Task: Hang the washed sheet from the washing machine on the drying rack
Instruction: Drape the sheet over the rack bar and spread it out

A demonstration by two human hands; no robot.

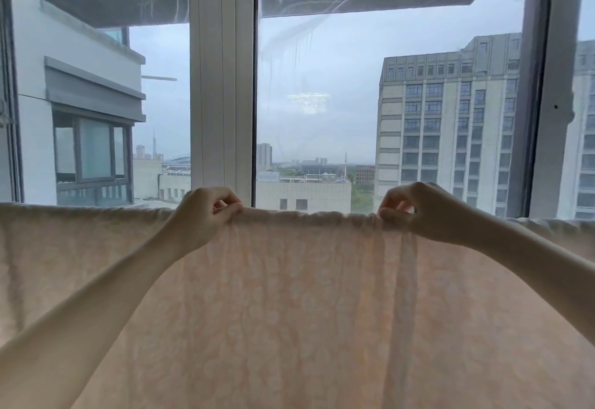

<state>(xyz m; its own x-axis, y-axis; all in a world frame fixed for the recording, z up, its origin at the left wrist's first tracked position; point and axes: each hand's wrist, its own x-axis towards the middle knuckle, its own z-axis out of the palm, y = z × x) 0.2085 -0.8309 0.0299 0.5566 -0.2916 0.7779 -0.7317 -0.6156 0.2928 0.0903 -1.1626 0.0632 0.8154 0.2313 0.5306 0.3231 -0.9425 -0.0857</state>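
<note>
Already draped | sheet [289, 296] hung over a hidden rack bar by window [322, 86] | left hand [201, 215], right hand [418, 212] pinched top fold | step: spreading | next: likely slide hands apart, smooth bunching.

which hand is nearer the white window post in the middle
Left. The left hand pinches the sheet right below the window post; the right hand pinches it well off to the right.

A home high up in an apartment block. Large white-framed windows [222, 86] look out over other residential towers [450, 125] and a city skyline, and a pale patterned sheet [289, 312] hangs drying before the glass.
</note>
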